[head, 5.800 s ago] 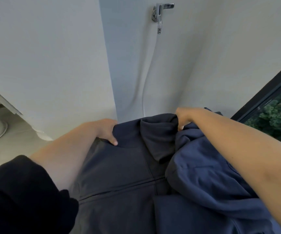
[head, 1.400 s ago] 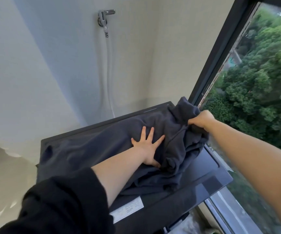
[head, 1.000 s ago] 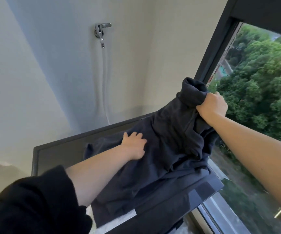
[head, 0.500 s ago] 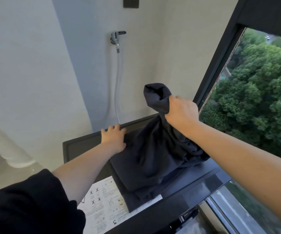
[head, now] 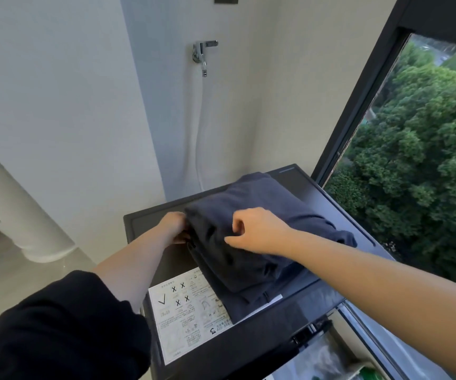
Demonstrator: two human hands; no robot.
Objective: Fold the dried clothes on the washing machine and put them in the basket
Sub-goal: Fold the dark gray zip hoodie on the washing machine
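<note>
The dark navy garment (head: 251, 242) lies folded into a thick, layered bundle on top of the washing machine (head: 300, 185), towards the machine's right half, with its lower layers reaching the front edge of the lid. The left grip (head: 175, 227), a bare hand, sits at the bundle's left edge, at about the middle of the machine's top. Its fingers run in under the upper fold and are hidden by the cloth, so I cannot tell whether it is grasping the fabric or only touching it. The right grip (head: 257, 232) rests on top of the bundle with bent fingers and the thumb stretched out flat over the cloth. Whether any fabric is caught in those fingers cannot be made out. A black sleeve (head: 57, 327) covers the left upper arm near the machine's front left corner. A white instruction sticker (head: 185, 314) with crosses and a tick lies on the front left of the machine's lid, its right part under the garment. Above the machine a chrome tap (head: 203, 53) is fixed to the wall, and a pale hose (head: 199, 144) hangs from it down behind the machine. To the machine's right is a dark-framed window (head: 358, 111) with green trees (head: 424, 171) outside.
</note>
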